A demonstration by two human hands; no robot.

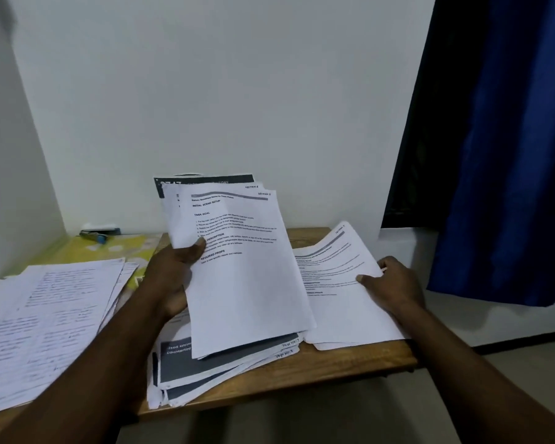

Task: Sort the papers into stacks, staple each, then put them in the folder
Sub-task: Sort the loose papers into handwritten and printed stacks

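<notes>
Presently the left hand (173, 277) is gripping a sheaf of printed pages (244, 277) at its left edge, thumb lying across the front. It is holding the sheaf tilted up above a mixed pile (212, 370) at the middle of the wooden surface (334, 360). The right hand (394, 283) is pinching separate printed sheets (334, 302) by their right edge, thumb on top; these are lying on the surface just beside the sheaf. A handwritten stack (45, 315) is resting to the left, partly covering a yellow folder (109, 249). A dark and blue item, likely the stapler (98, 234), is sitting at the folder's far end.

Assessment: sorting is proceeding and no stapling is evident. The paper is handling as light, limp and slick, and the sheaf is fanning at its top corners. Hold is judged best taken along a long edge near mid-height, thumb over and fingers under, with the edges being squared against the surface before stapling.
</notes>
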